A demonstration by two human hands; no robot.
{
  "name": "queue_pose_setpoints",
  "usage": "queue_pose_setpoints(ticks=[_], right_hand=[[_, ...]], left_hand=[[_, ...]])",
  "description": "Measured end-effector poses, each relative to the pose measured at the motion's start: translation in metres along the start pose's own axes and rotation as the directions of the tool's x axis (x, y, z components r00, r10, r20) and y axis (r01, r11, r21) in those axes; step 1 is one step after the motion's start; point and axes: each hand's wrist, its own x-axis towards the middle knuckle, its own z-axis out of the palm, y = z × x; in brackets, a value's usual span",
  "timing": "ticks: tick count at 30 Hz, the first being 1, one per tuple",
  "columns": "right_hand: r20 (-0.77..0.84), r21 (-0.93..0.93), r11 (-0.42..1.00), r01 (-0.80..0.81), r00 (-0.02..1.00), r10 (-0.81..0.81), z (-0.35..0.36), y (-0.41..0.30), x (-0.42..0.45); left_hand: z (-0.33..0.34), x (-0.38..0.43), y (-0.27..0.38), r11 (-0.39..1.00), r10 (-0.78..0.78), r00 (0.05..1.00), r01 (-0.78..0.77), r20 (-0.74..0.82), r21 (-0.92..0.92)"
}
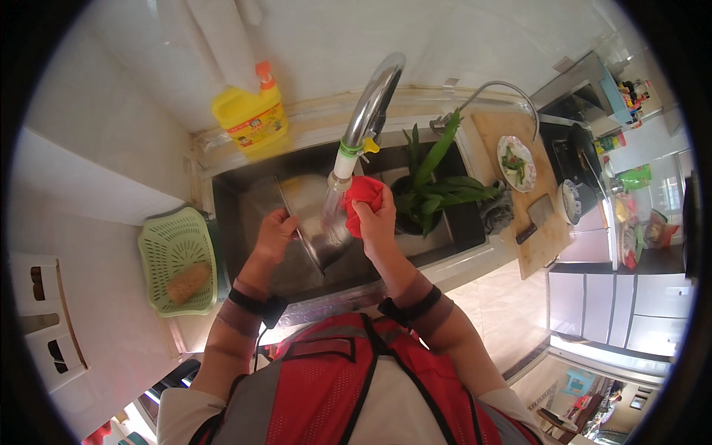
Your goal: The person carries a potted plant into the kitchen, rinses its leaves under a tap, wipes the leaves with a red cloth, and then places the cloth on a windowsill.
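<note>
Over the left basin of the dark sink (261, 286), my left hand (276, 233) grips the rim of a metal bowl (334, 245). The bowl is tipped on its side, its outer wall turned to the right. My right hand (378, 219) holds a bunched red cloth (364, 194) beside the bowl, close under the faucet. Water runs from the white nozzle of the chrome faucet (370, 105) onto the bowl's wall. Whether the cloth touches the bowl I cannot tell.
A potted green plant (431, 192) fills much of the right basin. Left of the sink stands a green plastic basket (161, 233) holding a brown object (189, 282). Behind is a yellow detergent jug (253, 119). Right lie a grey cloth (495, 208), cutting board (537, 253), cleaver (537, 217) and plate (514, 164).
</note>
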Motion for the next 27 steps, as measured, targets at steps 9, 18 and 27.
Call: queue_pose_setpoints(ticks=[9,18,27], right_hand=[[-0.041,0.005,1.000,0.022,0.999,-0.022,-0.002,-0.011,-0.006],[0.027,0.038,0.999,0.007,1.000,-0.008,-0.006,0.002,-0.004],[-0.015,0.007,1.000,-0.026,1.000,0.026,-0.011,-0.004,-0.007]], left_hand=[[0.032,-0.009,-0.011,0.962,0.257,0.966,-0.259,0.040,0.086],[0.045,-0.025,-0.050,0.553,0.040,0.920,-0.345,0.389,0.758],[-0.004,-0.006,-0.018,0.735,0.151,0.961,-0.266,0.232,0.623]])
